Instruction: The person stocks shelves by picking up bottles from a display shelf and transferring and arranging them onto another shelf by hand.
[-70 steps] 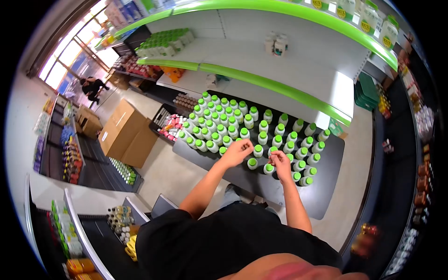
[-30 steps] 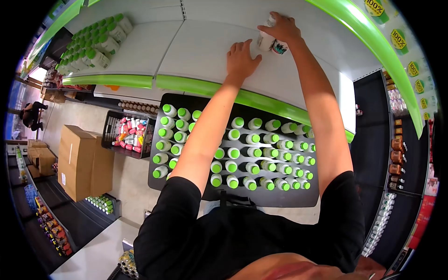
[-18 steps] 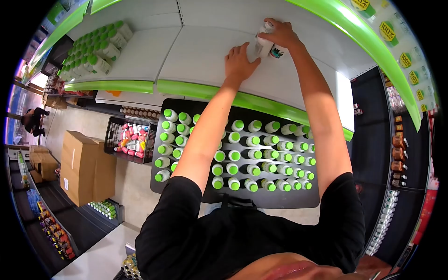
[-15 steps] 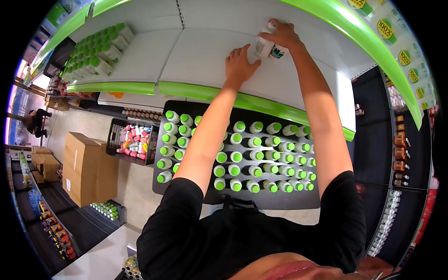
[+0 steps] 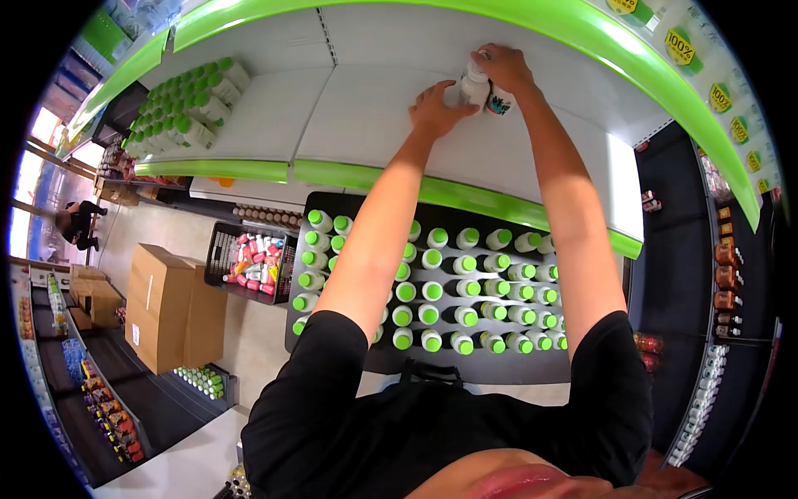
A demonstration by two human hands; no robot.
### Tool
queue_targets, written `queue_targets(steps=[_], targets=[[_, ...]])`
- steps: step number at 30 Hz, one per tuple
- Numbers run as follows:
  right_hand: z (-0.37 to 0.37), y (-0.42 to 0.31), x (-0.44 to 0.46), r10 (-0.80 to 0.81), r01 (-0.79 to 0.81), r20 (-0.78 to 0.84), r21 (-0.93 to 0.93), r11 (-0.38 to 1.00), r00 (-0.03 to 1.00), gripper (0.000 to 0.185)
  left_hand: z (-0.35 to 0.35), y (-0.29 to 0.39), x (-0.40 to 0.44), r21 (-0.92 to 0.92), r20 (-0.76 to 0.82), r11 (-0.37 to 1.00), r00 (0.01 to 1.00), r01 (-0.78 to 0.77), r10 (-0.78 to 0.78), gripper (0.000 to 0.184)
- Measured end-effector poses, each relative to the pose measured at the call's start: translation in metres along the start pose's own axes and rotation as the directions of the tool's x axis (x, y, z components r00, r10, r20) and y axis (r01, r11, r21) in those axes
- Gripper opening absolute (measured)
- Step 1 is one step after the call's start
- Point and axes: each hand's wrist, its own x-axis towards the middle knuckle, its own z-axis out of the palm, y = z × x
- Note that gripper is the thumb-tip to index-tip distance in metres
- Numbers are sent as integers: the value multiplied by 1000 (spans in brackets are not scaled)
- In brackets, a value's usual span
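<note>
On the middle shelf, my right hand is closed round the top of a white bottle. My left hand is beside the same bottle, thumb near its lower side and fingers apart; whether the thumb touches it is unclear. A second white bottle with dark lettering stands just right of it, partly under my right hand. Below the shelf, rows of green-capped white bottles stand on a dark table, some hidden behind my left forearm.
Green-capped bottles fill the shelf's left end. A black crate of pink and white items and a cardboard box stand left of the table. An upper shelf edge curves above my hands. A person is far left.
Since the earliest frame, both hands have gone from the table bottles up to the shelf, and the right has taken hold of a white bottle. Lately the left has moved closer to that bottle.
</note>
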Motion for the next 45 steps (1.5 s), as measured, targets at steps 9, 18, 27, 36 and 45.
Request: queue_targets(steps=[9,18,27,36,45], targets=[[-5,13,1,-56,58,-48,49,997,997,64,31,-3,59,96,57,939,944,-330,326,96],[-15,11,-17,-84,98,-109,127,987,990,38,29,-12,72,-162,195,883,863,-440,466,86],[0,-3,-32,80,-112,-229,-129,985,970,25,24,-7,48,-283,203,872,863,-400,462,83],[-37,-17,-101,75,-66,-260,43,997,963,19,5,15,-12,-118,328,890,828,-441,454,83],[-66,-22,-173,167,-115,-320,177,977,933,22,13,42,-90,83,243,949,930,-304,277,98]])
